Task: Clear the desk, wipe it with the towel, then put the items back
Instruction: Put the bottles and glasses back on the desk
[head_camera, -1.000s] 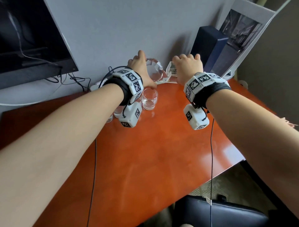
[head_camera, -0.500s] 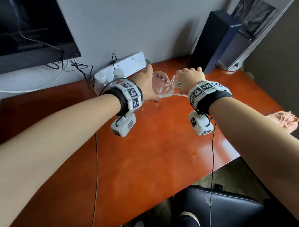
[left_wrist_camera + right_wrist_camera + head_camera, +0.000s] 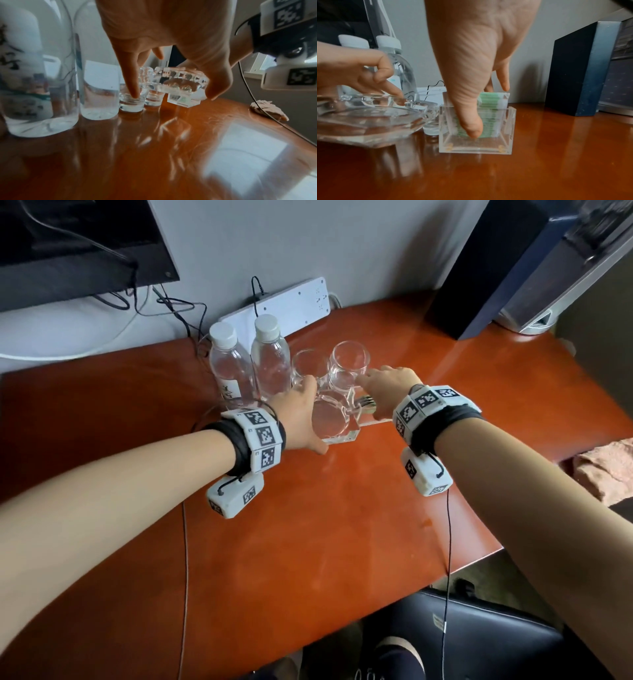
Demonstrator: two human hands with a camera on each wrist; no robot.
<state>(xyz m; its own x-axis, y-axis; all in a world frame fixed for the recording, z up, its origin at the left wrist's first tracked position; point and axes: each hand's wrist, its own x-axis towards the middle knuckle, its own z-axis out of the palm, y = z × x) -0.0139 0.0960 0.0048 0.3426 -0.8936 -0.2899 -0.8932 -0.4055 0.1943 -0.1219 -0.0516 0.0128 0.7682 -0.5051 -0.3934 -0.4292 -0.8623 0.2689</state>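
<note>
— What has the left hand (image 3: 301,419) got?

— A clear glass ashtray (image 3: 330,419), gripped from above. In the left wrist view the thumb curls round its near right side while a finger (image 3: 132,75) points down on the far left side. The dish sits tilted, just above the orange desk (image 3: 308,542) or barely touching it; I cannot tell which.

— And the right hand (image 3: 387,392)?

— It pinches a small clear acrylic box (image 3: 476,129) that holds green-striped packets (image 3: 493,102). The right wrist view shows the thumb (image 3: 471,121) pressed down inside the box against the packets, with fingers behind its far wall. The box stands flat on the desk, just right of the ashtray.

— Does the head view show that?

— Hardly. From above, the right hand covers most of the box; only its near edge and a corner of its contents peek out. What the head view does give is the row behind: two clear bottles (image 3: 250,361) with white caps on the left, two drinking glasses (image 3: 346,368) just right of them, all close to the far side of the ashtray.

— Where is the towel?

— A pinkish towel (image 3: 606,470) lies crumpled at the desk's right edge, well apart from both hands. The left wrist view catches it too, far right.

— Anything else?

— A white power strip (image 3: 291,302) leans at the wall, a dark box (image 3: 479,265) stands far right, and a screen (image 3: 78,244) hangs far left.
</note>
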